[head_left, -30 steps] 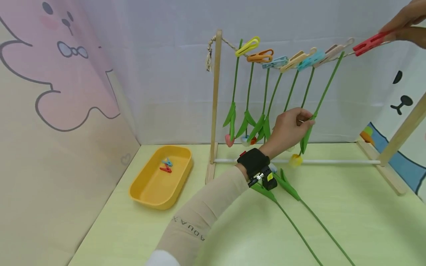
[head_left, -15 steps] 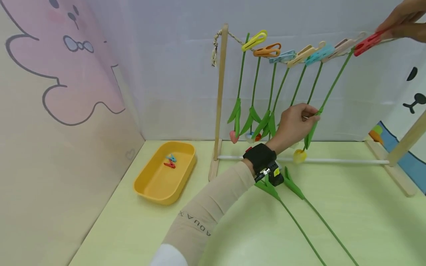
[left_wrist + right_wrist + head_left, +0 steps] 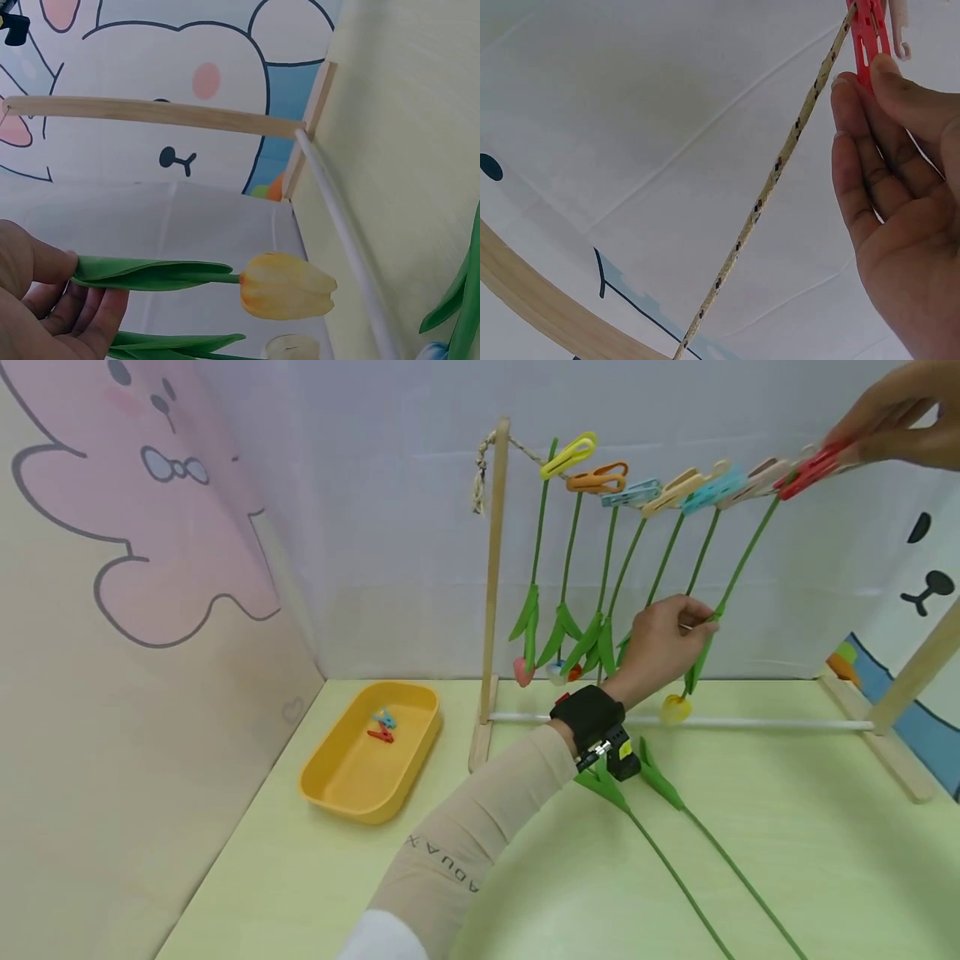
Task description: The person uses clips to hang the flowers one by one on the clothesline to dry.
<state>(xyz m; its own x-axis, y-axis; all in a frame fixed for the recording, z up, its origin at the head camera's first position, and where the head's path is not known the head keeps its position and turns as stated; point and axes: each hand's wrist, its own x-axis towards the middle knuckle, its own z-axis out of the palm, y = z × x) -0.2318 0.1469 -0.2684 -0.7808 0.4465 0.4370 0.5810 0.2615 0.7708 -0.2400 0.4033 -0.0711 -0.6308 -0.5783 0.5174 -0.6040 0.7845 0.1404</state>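
My left hand (image 3: 663, 639) pinches a yellow artificial tulip (image 3: 289, 286) where its green leaves meet the stem; the flower hangs head down. At the top right, my right hand (image 3: 900, 422) pinches the handles of a red clothespin (image 3: 813, 470). The clothespin's tip is on the rope (image 3: 769, 180) at the upper end of the tulip's stem (image 3: 750, 547). To its left, several other tulips hang upside down from the rope under pegs, among them a yellow clothespin (image 3: 570, 456), an orange clothespin (image 3: 597, 479) and a light blue clothespin (image 3: 712, 492).
The rope runs from a wooden post (image 3: 495, 568) to the right side of the rack, whose white bar (image 3: 780, 725) lies low across. Two tulips (image 3: 660, 781) lie on the table. A yellow tray (image 3: 360, 777) at left holds a blue and a red clothespin (image 3: 381, 733).
My right hand has moved left along the rope with the red clothespin, from beside the stem's end onto it. My left hand keeps its pinch on the yellow tulip.
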